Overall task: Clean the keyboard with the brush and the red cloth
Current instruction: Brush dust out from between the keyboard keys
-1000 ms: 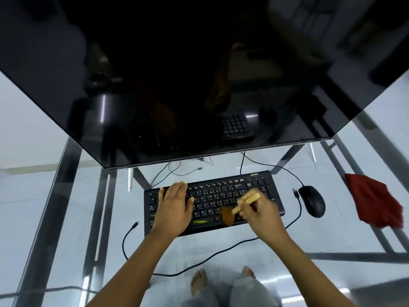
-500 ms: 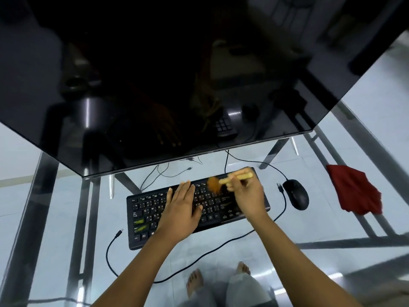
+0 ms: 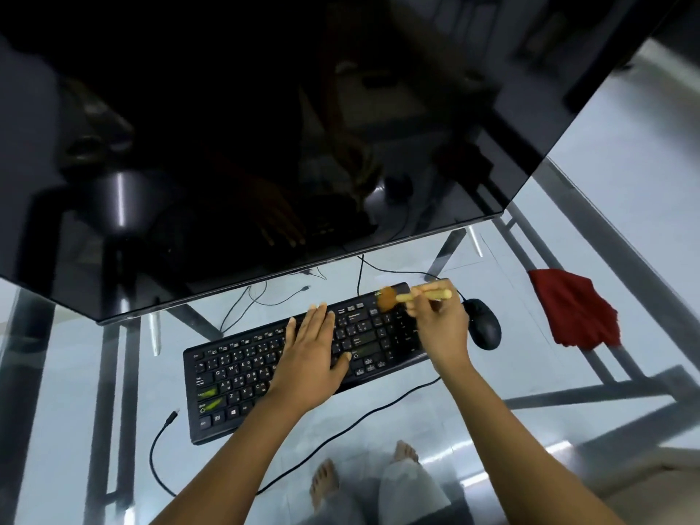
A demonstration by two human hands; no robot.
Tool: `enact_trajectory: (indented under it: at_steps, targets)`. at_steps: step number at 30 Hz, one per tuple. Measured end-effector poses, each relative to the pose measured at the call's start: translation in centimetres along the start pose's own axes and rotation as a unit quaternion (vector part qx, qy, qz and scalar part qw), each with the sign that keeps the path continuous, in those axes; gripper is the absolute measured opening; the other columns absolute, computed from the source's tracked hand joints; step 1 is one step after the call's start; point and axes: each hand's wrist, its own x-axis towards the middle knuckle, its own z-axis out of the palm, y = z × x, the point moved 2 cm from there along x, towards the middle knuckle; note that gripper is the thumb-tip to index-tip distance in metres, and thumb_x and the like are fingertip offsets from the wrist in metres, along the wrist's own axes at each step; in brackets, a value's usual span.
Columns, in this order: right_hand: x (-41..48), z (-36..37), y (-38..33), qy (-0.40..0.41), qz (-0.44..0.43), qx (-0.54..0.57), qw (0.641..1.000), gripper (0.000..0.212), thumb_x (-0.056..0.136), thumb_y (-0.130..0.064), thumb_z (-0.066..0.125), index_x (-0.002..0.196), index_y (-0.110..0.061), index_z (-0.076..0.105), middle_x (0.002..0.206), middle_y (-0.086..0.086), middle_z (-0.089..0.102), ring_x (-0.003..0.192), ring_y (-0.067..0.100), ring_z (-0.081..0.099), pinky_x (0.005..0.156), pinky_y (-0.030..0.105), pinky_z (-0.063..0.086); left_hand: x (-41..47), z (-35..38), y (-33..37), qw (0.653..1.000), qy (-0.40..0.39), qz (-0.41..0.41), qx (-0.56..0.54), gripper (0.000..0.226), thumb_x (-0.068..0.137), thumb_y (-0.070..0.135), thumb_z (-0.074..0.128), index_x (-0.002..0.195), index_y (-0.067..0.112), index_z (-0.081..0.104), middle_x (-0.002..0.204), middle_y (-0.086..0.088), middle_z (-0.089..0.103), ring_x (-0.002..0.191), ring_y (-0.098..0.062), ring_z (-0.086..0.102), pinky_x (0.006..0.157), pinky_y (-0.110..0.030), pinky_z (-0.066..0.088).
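On keyboard (image 3: pixel 265 373), left hand (image 3: pixel 310 358) lies flat; right hand (image 3: pixel 441 327) fingers pinch brush (image 3: pixel 401 297); key legends unreadable.

I see the black keyboard (image 3: pixel 303 367) lying flat and skewed mid-tabletop, the wooden-handled brush (image 3: pixel 409 296) with its brown bristles on its far right corner, and the crumpled red cloth (image 3: pixel 575 314) near the tabletop's right edge.

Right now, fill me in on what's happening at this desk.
A person is brushing a black keyboard on a glass desk. The right hand holds a wooden-handled brush, bristles on the keyboard's far right corner. The left hand lies flat on the keys. The red cloth lies unused right of the black mouse.
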Motion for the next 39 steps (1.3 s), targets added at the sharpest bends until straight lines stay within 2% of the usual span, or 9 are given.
enact_trajectory:
  at_steps: [4,7,11,15,19,22,26,28,39]
  targets:
    - [0.2,-0.8,0.0,-0.075,-0.007,0.008,0.997,0.006,0.094,-0.014,0.060,0.089,-0.011,0.059,0.080,0.008,0.072,0.074,0.022,0.071,0.074,0.034,0.060,1.1,-0.1,0.7,1.000,0.003,-0.003,-0.001,0.071,0.096,0.046,0.042,0.152,0.012,0.015,0.162,-0.004,0.003,0.148,-0.017,-0.006,0.120,-0.042,-0.004]
    - [0.5,-2.3,0.1,0.018,-0.027,-0.048,0.998,0.013,0.094,-0.011,0.058,0.083,-0.019,0.057,0.076,0.005,0.070,0.071,0.021,0.068,0.064,0.020,0.053,1.1,0.5,0.7,1.000,-0.018,-0.008,0.008,0.075,0.096,0.049,0.041,0.153,0.012,0.011,0.162,-0.003,0.000,0.148,-0.016,-0.008,0.119,-0.042,-0.006]
    - [0.1,-3.1,0.9,-0.145,0.014,-0.001,0.989,0.009,0.095,-0.008,0.057,0.088,-0.004,0.059,0.084,0.015,0.073,0.073,0.025,0.069,0.066,0.031,0.056,1.3,0.7,1.0,1.000,-0.016,-0.001,0.009,0.078,0.095,0.052,0.042,0.153,0.013,0.009,0.162,-0.003,-0.002,0.148,-0.015,-0.009,0.118,-0.042,-0.007]
    - [-1.3,-4.3,1.8,-0.018,-0.046,-0.065,0.997,0.005,0.094,-0.009,0.058,0.090,-0.008,0.058,0.075,-0.014,0.071,0.070,0.009,0.067,0.067,0.018,0.054,1.0,0.8,0.6,0.999,-0.031,0.005,0.010,0.084,0.091,0.060,0.040,0.154,0.015,0.007,0.162,0.000,-0.003,0.147,-0.013,-0.011,0.118,-0.040,-0.008]
    - [-1.6,-4.1,1.5,-0.089,-0.047,-0.088,0.991,0.012,0.093,0.000,0.052,0.087,-0.007,0.059,0.074,0.003,0.073,0.069,0.014,0.068,0.067,0.023,0.055,1.4,0.5,0.6,0.999,-0.048,0.014,0.021,0.111,0.071,0.084,0.029,0.154,0.016,-0.001,0.160,0.003,-0.013,0.145,-0.012,-0.018,0.119,-0.042,-0.009]
    - [-1.4,-5.4,1.3,0.002,-0.055,-0.060,0.997,0.009,0.092,-0.002,0.055,0.086,-0.008,0.058,0.074,-0.002,0.069,0.069,0.016,0.066,0.064,0.015,0.051,0.9,0.7,0.5,0.997,-0.068,0.012,0.037,0.116,0.072,0.082,0.045,0.153,0.018,-0.007,0.159,0.002,-0.019,0.144,-0.011,-0.022,0.118,-0.041,-0.011]
    - [-1.3,-5.5,1.3,-0.119,-0.032,-0.118,0.985,0.007,0.092,-0.004,0.055,0.087,-0.003,0.058,0.067,-0.002,0.070,0.062,0.011,0.067,0.062,0.022,0.055,1.2,0.5,0.7,0.998,-0.059,0.011,0.035,0.116,0.074,0.073,0.057,0.153,0.018,-0.007,0.160,0.002,-0.018,0.144,-0.012,-0.022,0.118,-0.041,-0.011]
    - [-1.3,-5.8,1.1,-0.016,-0.079,-0.168,0.983,0.007,0.092,-0.009,0.058,0.085,-0.010,0.059,0.072,-0.005,0.065,0.064,0.005,0.063,0.059,0.012,0.046,1.1,0.4,0.5,0.997,-0.062,0.007,0.037,0.116,0.074,0.072,0.059,0.153,0.018,-0.006,0.160,0.002,-0.017,0.144,-0.012,-0.022,0.118,-0.041,-0.010]
    - [-0.3,-5.0,0.9,-0.063,0.027,-0.021,0.997,0.005,0.094,-0.005,0.056,0.090,-0.006,0.059,0.073,0.000,0.072,0.069,0.009,0.068,0.067,0.020,0.055,0.9,0.6,1.0,0.997,-0.061,0.007,0.039,0.116,0.074,0.073,0.058,0.153,0.018,-0.006,0.160,0.002,-0.017,0.143,-0.011,-0.023,0.117,-0.039,-0.012]
